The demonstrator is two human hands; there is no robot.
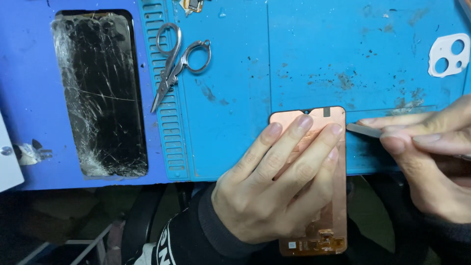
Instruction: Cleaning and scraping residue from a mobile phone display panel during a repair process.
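left hand (274, 189) lies flat, fingers spread and extended, pressing down on the back of a phone screen panel (335, 206). the panel is copper-coloured on its upturned face, with a small notch at its top edge and a flex cable and connector at its lower end. its upper part rests on the blue work mat (235, 88); its lower part hangs past the mat's near edge, over the dark area below.

right hand (431, 157) is closed in a pinch on a thin flat pry tool (363, 130), thumb and fingers gripping it near the tip. the tool's tip sits at the right edge of the panel, near the top corner; whether it is under the edge cannot be told.

on the left of the mat lies a cracked black phone glass (100, 93), heavily shattered, well apart from both hands. a pair of small scissors (176, 61) lies closed on the ribbed strip of the mat, between the glass and the panel. a white camera-lens frame (449, 54) with two round holes lies at the mat's far right. the mat is stained and scuffed. a dark sleeve with white print covers the left wrist.
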